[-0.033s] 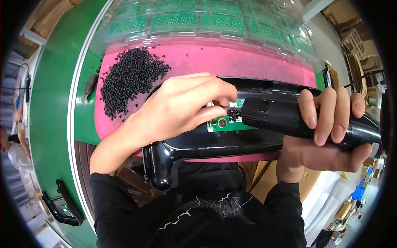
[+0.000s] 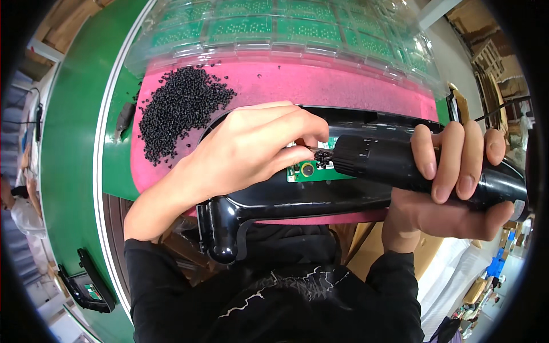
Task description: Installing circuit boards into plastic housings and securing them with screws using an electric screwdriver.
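Quick tally: two hands in view, one left hand (image 2: 246, 151) and one right hand (image 2: 452, 188). One black electric screwdriver (image 2: 400, 163). One black plastic housing (image 2: 274, 200), one small green circuit board (image 2: 311, 170) in it. One pink foam mat (image 2: 343, 86), one pile of black screws (image 2: 180, 108) near its left edge, way too many to count. Clear trays of green boards (image 2: 274, 28) along the far edge, can't tell how many.
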`<state>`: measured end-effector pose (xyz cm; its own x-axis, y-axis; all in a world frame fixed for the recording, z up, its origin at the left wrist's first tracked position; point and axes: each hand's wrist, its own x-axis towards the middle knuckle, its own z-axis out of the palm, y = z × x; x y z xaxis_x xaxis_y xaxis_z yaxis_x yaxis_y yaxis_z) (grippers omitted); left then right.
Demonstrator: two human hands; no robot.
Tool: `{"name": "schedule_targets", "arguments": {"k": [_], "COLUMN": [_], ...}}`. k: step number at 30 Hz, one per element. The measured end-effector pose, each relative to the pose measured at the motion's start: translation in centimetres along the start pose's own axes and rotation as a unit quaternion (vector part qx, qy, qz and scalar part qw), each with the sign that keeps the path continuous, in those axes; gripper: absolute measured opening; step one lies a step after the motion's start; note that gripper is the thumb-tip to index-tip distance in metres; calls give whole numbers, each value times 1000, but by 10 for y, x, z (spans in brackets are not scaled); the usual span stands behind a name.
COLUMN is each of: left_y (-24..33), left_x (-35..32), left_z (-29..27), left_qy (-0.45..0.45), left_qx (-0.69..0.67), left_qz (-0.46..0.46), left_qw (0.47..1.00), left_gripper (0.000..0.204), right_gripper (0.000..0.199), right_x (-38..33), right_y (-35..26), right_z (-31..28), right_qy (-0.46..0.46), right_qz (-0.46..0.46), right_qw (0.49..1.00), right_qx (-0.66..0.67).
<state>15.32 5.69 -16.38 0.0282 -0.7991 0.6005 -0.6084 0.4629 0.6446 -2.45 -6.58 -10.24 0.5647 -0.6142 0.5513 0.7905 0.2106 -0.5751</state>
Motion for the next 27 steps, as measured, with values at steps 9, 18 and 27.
{"name": "schedule_targets", "arguments": {"k": [9, 18, 27], "left_y": [2, -5, -5], "left_x": [-1, -6, -8], "left_z": [-2, -10, -14], "left_qy": [-9, -11, -66], "left_qx": [0, 61, 66], "left_qz": [-12, -30, -77], "left_qw": [1000, 998, 993], "left_gripper": [31, 24, 21], "right_gripper": [46, 44, 45], "right_x": [-2, 16, 26], "right_y": [4, -25, -7], "right_z": [2, -10, -32], "right_qy": [-70, -97, -43], "right_qz": [-29, 58, 89], "right_qw": [995, 988, 978], "right_qx": [-67, -103, -181]}}
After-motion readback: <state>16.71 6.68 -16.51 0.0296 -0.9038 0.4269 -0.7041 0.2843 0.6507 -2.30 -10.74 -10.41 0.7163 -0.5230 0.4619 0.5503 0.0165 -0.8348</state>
